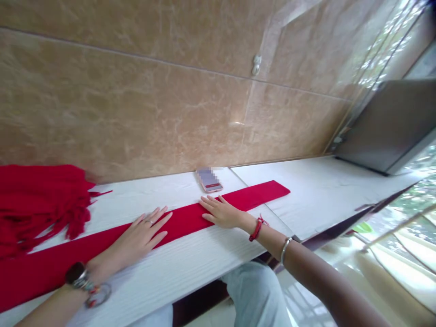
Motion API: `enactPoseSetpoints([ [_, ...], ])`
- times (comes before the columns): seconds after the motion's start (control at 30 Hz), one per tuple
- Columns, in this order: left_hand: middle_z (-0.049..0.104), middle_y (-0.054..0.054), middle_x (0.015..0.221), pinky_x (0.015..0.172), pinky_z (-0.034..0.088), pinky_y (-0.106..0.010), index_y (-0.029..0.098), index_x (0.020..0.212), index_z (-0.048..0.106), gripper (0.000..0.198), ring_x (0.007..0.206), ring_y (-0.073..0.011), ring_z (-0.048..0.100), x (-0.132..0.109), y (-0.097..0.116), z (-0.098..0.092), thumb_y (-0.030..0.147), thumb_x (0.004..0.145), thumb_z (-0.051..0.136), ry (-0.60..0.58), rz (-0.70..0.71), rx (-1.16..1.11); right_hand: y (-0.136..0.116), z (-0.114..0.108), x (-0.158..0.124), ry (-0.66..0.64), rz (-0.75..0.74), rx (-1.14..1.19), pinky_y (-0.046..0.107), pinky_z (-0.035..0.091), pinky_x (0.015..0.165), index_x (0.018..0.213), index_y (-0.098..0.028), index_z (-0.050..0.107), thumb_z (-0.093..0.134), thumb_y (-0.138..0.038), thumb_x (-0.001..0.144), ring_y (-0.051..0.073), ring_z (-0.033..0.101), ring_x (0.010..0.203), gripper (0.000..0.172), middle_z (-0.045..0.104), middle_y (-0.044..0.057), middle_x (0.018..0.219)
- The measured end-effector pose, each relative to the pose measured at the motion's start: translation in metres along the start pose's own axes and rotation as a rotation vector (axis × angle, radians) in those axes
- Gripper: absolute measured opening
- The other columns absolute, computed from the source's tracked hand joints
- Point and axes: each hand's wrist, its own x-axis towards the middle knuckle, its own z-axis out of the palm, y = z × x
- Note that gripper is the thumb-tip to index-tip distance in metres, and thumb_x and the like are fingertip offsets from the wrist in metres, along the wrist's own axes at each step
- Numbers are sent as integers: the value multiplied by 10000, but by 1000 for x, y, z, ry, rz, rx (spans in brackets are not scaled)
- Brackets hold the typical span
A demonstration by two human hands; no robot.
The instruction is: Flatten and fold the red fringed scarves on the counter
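Observation:
A long red scarf (pixel 259 194) lies stretched flat along the white table (pixel 190 259). My left hand (pixel 143 236) rests flat on it, fingers spread, near the middle. My right hand (pixel 221 212) lies palm down on the scarf further right, fingers extended. Neither hand grips anything. My left wrist carries a watch and bracelets; my right wrist has a red string and a silver bangle.
A heap of red fringed scarves (pixel 37 204) sits at the far left of the table. A phone (pixel 209 180) lies by the tiled wall (pixel 153 100) behind the scarf. A grey panel (pixel 388 127) leans at the far right, near windows.

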Motion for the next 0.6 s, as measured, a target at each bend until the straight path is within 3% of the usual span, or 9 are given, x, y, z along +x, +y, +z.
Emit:
enactPoseSetpoints([
  [0.2,278,-20,1428,1001,289,-450,282,1374,255,484,1281,-252,309,-4,-13,16,378,900,264,93,46,-22,85,9,-73,-111,160,-171,589,329,925,1262,-202,442,311,-234,927,305,209,1306,361,264,134,1424],
  [0.4,309,-3,1417,999,279,-463,317,1358,284,463,1274,-258,320,-1,-14,15,372,899,253,102,38,-44,143,15,-112,-238,357,-210,612,358,878,1252,-219,454,301,-153,913,321,217,1300,378,246,143,1429],
  [0.5,297,-18,1423,1011,267,-449,305,1347,315,470,1280,-256,309,16,0,7,431,897,268,79,71,-60,162,23,-122,-181,409,-208,577,348,917,1244,-198,465,309,-131,902,305,223,1301,382,278,155,1415],
  [0.6,291,-50,1423,1021,251,-432,266,1326,366,488,1292,-245,285,49,33,-6,479,895,278,37,139,-81,175,27,-129,-132,450,-174,565,326,945,1237,-199,470,325,-120,888,280,230,1304,386,296,146,1411],
])
